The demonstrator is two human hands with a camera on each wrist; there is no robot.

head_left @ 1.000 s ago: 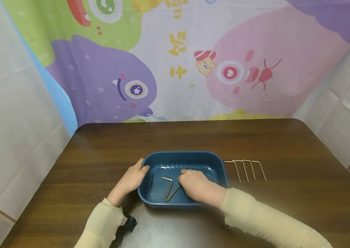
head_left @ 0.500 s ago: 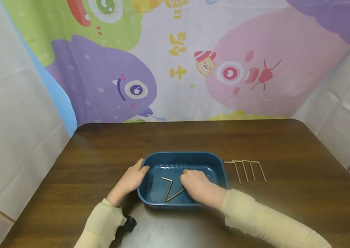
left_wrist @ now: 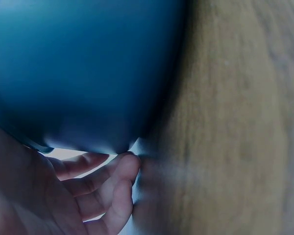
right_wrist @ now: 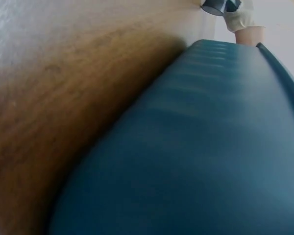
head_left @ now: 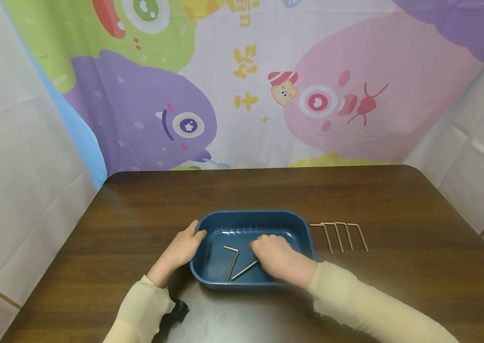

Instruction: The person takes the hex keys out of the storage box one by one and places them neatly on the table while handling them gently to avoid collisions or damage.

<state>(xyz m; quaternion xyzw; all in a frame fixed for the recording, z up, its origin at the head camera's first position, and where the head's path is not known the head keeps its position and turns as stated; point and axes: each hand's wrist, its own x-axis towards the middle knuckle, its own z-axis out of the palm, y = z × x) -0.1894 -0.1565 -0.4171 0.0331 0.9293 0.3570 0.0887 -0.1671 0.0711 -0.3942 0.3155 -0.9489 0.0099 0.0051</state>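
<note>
A blue tray (head_left: 248, 219) sits on the brown table (head_left: 160, 190), its 12 o'clock side toward the printed curtain (head_left: 242, 128). At 9 o'clock the left hand (head_left: 183, 245) grips the tray's wall, thumb over the rim and fingers outside (the left wrist view shows them bent, near the tray's base).

The right hand (head_left: 279, 257) reaches into the tray from 4 o'clock. Its fingers are curled in, pinching the upper part of a bent metal key; the held key (head_left: 245, 270) slants out of the fist toward 8 o'clock, and the rest of it is hidden by the hand. Whether its free end touches the tray's floor, I cannot tell. The loose key (head_left: 232, 265) lies in the tray at 8 o'clock, its short arm pointing between 9 and 10, its long arm between 6 and 7, ending near the held key's tip.

On the table at 3 o'clock, just beside the tray, four keys (head_left: 339, 237) lie in a row, short arms toward 9 o'clock and long arms between 5 and 6. Both sleeves (head_left: 374, 302) are pale yellow, and a black device (head_left: 179, 310) sits at the left wrist.
</note>
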